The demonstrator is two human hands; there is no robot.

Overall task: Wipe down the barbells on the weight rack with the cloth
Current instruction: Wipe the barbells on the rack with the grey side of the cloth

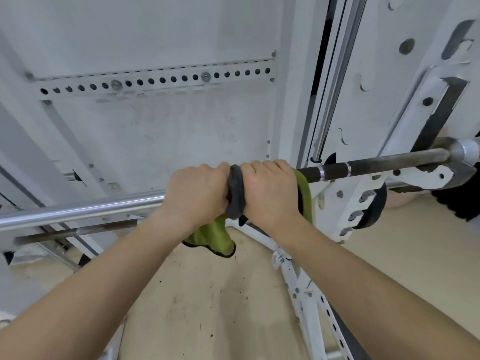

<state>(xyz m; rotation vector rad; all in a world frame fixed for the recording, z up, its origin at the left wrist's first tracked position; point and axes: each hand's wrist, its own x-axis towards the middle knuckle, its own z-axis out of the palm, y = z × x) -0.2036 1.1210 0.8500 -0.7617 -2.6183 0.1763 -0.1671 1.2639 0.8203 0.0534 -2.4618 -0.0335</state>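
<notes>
Soft, limp green-and-grey microfibre cloth (235,196), wrapped round the dark knurled steel barbell (363,166) resting on the white rack's hook (426,175), should slide if gripped overhand as here: left hand (197,193) and right hand (270,188) side by side, fingers curled tight over cloth and bar.

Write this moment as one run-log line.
stage: wiping | left hand: gripping cloth on barbell | right hand: gripping cloth beside it | barbell: on rack

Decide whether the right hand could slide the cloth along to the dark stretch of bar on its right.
Probably yes: the right hand grips the cloth on the barbell, and the bar looks bare up to the rack hook.
</notes>
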